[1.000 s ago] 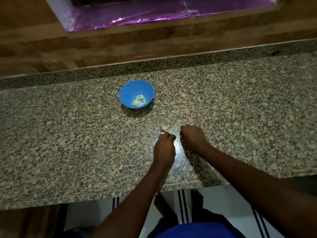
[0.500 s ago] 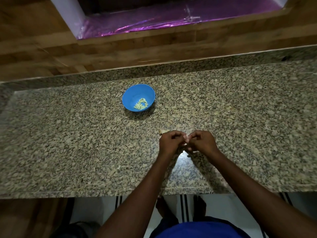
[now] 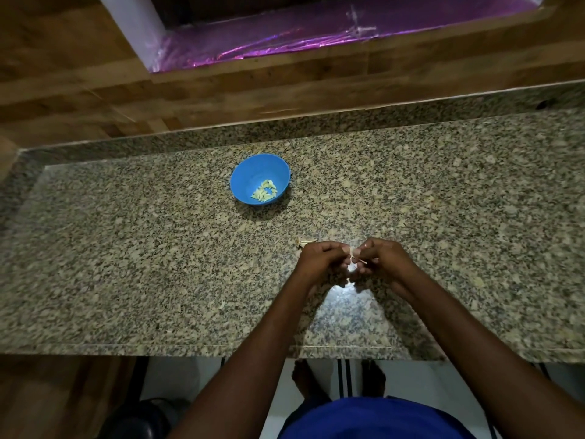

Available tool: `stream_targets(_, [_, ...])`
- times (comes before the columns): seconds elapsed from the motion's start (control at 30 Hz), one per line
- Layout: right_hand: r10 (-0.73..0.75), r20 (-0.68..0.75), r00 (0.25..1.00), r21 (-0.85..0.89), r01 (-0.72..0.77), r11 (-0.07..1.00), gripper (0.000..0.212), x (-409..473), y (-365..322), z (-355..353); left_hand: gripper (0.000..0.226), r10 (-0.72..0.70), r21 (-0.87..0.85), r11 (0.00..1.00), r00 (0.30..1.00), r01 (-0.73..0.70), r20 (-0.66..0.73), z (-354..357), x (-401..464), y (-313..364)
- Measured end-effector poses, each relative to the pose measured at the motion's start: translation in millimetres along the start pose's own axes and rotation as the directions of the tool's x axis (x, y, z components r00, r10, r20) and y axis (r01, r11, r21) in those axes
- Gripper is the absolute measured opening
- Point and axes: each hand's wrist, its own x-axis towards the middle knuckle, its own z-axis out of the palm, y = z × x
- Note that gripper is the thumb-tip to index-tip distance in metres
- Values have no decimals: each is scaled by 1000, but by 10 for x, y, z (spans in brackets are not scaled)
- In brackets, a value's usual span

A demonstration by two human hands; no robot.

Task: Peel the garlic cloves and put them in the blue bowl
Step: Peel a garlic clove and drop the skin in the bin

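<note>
With peeled cloves (image 3: 264, 190) already in the bowl (image 3: 259, 179), we pinch another clove (image 3: 352, 260) between both hands (image 3: 351, 264), still peeling.

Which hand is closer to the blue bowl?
The left hand. It sits below the blue bowl and a bit to its right. The right hand is farther right, beside the left one, both working on a garlic clove.

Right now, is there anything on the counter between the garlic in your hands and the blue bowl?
Almost nothing. The garlic clove is pinched between the left hand and right hand. A scrap of garlic peel lies on the granite counter just beyond the left hand, too flat to block the way. The rest of the way to the blue bowl is bare.
</note>
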Motion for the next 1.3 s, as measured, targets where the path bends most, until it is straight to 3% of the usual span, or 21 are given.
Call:
stream_targets(0.07, [103, 43, 994, 95, -107, 990, 13, 29, -35, -15, 10, 1, -4, 1000, 1000, -1, 10, -20, 14, 3])
stream_targets(0.13, [117, 52, 992, 62, -120, 991, 6, 71, -39, -26, 11, -3, 2, 1000, 1000, 3, 0, -28, 34, 4])
stream_targets(0.63, [-162, -23, 986, -243, 152, 958, 9, 16, 45, 18, 6, -19, 65, 998, 998, 23, -66, -24, 82, -48])
stream_targets(0.73, [-114, -73, 991, -221, 95, 971, 2, 40, 81, 23, 2, -26, 54, 998, 996, 31, -89, -3, 73, -58])
stream_targets(0.87, [-36, -96, 995, -164, 20, 986, 10, 72, 143, 35, 7, -45, 32, 998, 995, 48, -94, 29, 57, -48])
stream_targets(1.03, [-50, -118, 992, -228, 22, 973, 16, 95, 187, 69, 17, -6, 85, 996, 992, 17, -126, 53, 19, -95])
stream_targets(1.3, [123, -131, 984, -154, -142, 978, 11, 56, 134, 113, 4, -13, 144, 989, 988, 35, -151, 43, 46, -141])
